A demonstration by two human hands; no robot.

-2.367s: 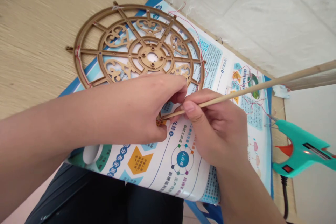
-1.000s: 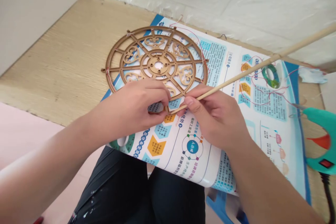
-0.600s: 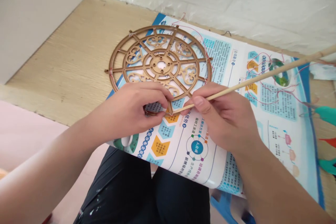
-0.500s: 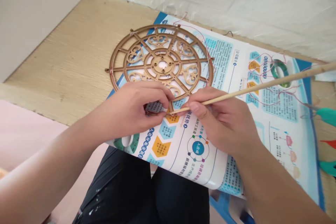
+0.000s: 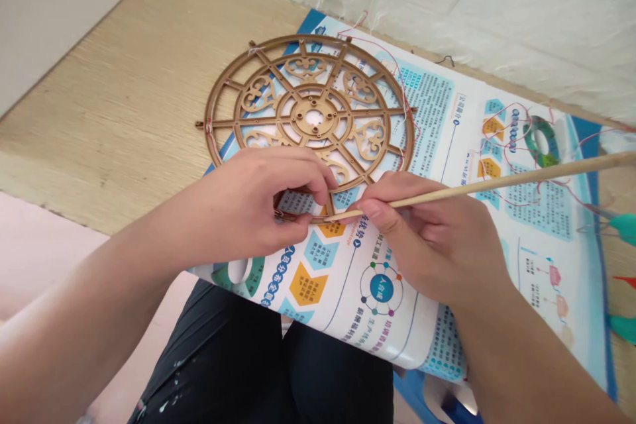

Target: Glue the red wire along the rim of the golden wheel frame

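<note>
- While the left hand [image 5: 268,202] bends over the near rim of a gold-coloured openwork wheel frame [image 5: 330,120], its thumb lies against that rim; the other fingers are partly hidden, so I cannot tell whether they grip it.
- The right hand [image 5: 427,238] is closed on a thin wooden stick [image 5: 487,185], held between thumb and fingers like a pen, with its pointed end at the near rim, just beside a short spoke (whether the tip presses on the rim or on something along it is too small to tell).
- The wheel frame lies flat between the far and near edges of the table [image 5: 129,99], partly on bare wood and mostly on a printed poster [image 5: 462,159]. Scrollwork fills the spaces around its pierced hub.
- The poster reaches from close to the table's far edge to the near edge, where it curls over above the person's dark trousers [image 5: 238,364].
- Loose red wires [image 5: 576,197] straggle across the poster's right part; thin red and white ones run along the frame's outer rim.
- Toward the table's right, beside the poster, sits a turquoise glue gun [image 5: 626,228], cut off by the view.
- A pale panel [image 5: 69,13] stands along the table's left edge, up to the far left corner.
</note>
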